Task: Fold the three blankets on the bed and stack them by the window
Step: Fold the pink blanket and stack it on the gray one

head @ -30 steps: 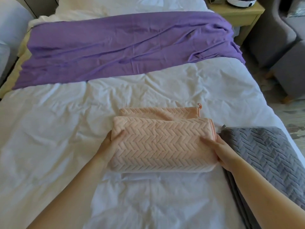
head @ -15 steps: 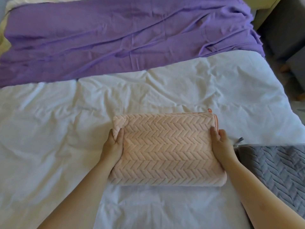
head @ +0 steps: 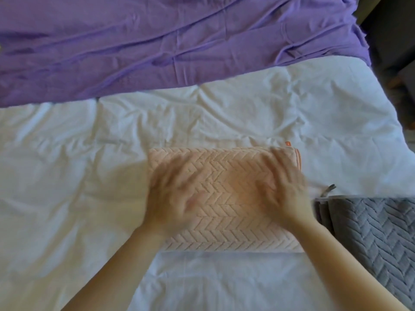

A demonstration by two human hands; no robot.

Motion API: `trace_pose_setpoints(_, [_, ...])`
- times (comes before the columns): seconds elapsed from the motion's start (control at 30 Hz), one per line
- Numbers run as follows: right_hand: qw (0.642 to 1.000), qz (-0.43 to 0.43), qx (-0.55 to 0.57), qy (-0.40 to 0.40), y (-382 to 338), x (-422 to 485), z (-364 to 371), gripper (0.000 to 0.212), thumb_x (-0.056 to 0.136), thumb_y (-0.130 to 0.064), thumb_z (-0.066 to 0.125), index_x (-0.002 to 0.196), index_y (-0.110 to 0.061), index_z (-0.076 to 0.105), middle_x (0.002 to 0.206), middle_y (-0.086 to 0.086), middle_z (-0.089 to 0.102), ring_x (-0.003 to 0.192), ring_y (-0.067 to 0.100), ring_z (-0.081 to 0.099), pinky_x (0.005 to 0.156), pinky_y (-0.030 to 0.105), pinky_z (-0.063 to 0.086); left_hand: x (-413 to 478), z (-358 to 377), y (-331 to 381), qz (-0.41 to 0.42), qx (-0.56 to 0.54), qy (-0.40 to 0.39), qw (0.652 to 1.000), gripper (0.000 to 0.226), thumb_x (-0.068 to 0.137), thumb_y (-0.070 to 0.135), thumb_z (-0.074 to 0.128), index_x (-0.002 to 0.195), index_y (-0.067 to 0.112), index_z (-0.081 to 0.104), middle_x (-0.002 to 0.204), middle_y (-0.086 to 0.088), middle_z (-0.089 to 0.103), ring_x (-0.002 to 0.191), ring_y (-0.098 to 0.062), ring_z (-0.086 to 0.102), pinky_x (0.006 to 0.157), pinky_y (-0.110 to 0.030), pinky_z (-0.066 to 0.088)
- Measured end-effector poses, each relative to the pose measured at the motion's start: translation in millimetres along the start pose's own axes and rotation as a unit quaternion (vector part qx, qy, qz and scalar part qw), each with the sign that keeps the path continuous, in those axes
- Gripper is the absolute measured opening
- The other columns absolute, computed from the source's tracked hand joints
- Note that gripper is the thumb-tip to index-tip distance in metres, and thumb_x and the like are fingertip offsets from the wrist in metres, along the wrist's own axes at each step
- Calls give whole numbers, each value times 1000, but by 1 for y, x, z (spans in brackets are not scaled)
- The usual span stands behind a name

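Under everything, the bed, white and rumpled on every side of the hands. Well beyond both hands, stretched across the far width: purple blanket, flat and creased, not yet folded. Just beside the right forearm, running off toward the near right: grey blanket, folded, its edge close to the pink one's right end; cannot tell whether touching. Directly beneath both hands: pink blanket, folded into a thick rectangle, long axis left to right, spanning from one hand to the other. Left hand laid on its left half, right hand on its right half near the far corner. Both much blurred, yet seemingly wide and flat, fingers spread, gripping nothing. Probably pressing the fold down. Judged from here: a short end within reach of each hand for a two-handed lift, grey blanket nearer the right hand, purple a long reach forward for either.
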State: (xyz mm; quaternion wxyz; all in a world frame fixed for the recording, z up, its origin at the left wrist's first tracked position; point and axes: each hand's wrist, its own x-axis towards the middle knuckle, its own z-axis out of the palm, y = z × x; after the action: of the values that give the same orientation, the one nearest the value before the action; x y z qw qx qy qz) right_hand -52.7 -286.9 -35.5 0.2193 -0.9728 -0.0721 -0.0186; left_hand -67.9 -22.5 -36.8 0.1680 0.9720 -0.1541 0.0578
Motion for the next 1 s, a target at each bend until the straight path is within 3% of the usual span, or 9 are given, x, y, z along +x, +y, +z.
trace_pose_setpoints(0.07, [988,-84,-76,-105,-10,2,13,57,96,-57,14,149,-43,-3,158,-14,-12,145,10,-15,116,33,-16,6,13,12,41,48,-108,992,55,95,60,17,149,45,15,161,7,6,148,-21,-1,117,-51,-2])
trace_pose_setpoints(0.13, [983,-65,-89,-146,-5,14,21,55,95,-62,4,144,-48,-15,156,-17,-16,143,7,-24,114,34,-21,16,25,6,-26,79,-154,985,61,89,69,0,146,50,-8,159,11,-15,146,-20,-19,114,-56,-11])
trace_pose_setpoints(0.2, [983,-36,-106,-144,8,30,29,56,92,-67,1,143,-50,-16,157,-16,-15,142,7,-24,115,38,-18,26,38,-8,-79,105,-165,977,66,82,76,-5,143,51,-19,156,14,-25,143,-19,-27,112,-57,-15])
trace_pose_setpoints(0.3, [980,-8,-134,-148,25,45,39,64,88,-73,1,146,-47,-12,157,-17,-11,144,8,-20,118,40,-10,33,54,-19,-107,115,-164,974,73,80,81,0,143,50,-20,156,15,-23,144,-20,-24,112,-57,-14])
trace_pose_setpoints(0.43, [980,14,-138,-140,36,44,51,69,88,-74,3,148,-42,-10,157,-17,-11,143,6,-20,118,35,-12,30,68,-25,-123,133,-150,972,80,79,85,2,146,45,-15,159,13,-15,147,-22,-14,114,-59,-6])
trace_pose_setpoints(0.63, [982,16,-124,-142,32,43,45,71,86,-75,1,147,-41,-12,156,-17,-15,142,7,-25,118,37,-12,30,62,-21,-123,149,-165,967,79,76,85,-7,140,45,-29,156,13,-27,143,-21,-26,113,-58,-12])
trace_pose_setpoints(0.8, [993,29,-92,-72,13,10,29,66,92,-70,9,148,-41,-9,156,-16,-18,143,10,-24,116,39,-15,1,35,-8,-118,85,-99,984,72,86,76,6,149,44,3,160,7,-6,147,-20,-13,116,-49,-11])
trace_pose_setpoints(1.0, [987,73,-73,-121,31,-26,42,69,88,-74,5,145,-43,-19,156,-21,-17,140,3,-27,118,40,-9,-19,39,-20,-171,76,-131,974,71,82,77,3,145,49,-13,157,16,-20,144,-11,-22,118,-52,-3])
